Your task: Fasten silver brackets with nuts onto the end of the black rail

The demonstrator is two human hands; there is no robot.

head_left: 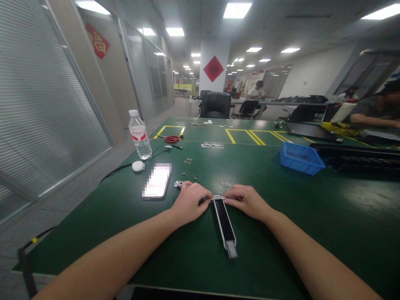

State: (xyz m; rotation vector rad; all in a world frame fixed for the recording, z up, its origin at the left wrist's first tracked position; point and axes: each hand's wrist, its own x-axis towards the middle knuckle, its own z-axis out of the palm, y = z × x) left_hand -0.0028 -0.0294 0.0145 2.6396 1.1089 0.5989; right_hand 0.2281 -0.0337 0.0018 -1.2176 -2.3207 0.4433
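A long narrow part with a black face and white edges (224, 221) lies on the green table, its grey end tab (231, 249) pointing toward me. At its far end is a thin pale crosspiece (218, 197). My left hand (191, 202) pinches the left side of that end; a small dark bit shows between its fingers, too small to name. From the right, my right hand (246, 201) closes finger and thumb on the other side of the same end. A small metal piece (178, 183) lies just beyond my left hand, partly hidden by it.
Several small nuts or rings (187, 161) lie farther back. Left of my hands are a phone (158, 181), a white case (138, 166), a water bottle (139, 137) and red-handled scissors (172, 139). A blue bin (300, 157) stands at right. A person (375, 110) sits at far right.
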